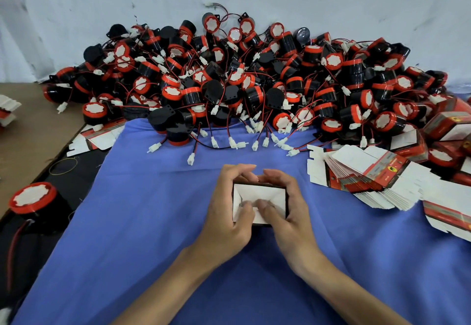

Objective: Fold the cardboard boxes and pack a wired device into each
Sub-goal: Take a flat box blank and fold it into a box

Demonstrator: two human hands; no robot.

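Observation:
A small cardboard box (262,193) with white inner flaps and dark sides sits on the blue cloth (153,210), held between both hands. My left hand (229,212) grips its left side, fingers curled over the far edge and thumb pressing a flap. My right hand (290,212) grips the right side the same way, thumb on the flaps. Behind lies a large heap of wired devices (242,80), black cylinders with red caps, red-black wires and white plugs. A fanned stack of flat boxes (377,177) lies to the right.
A lone wired device (33,202) stands at the left edge on dark fabric. More flat boxes (99,138) lie at the cloth's far left corner, folded red boxes (448,126) at far right. Brown cardboard (30,131) covers the left floor. A pale sheet backs the heap.

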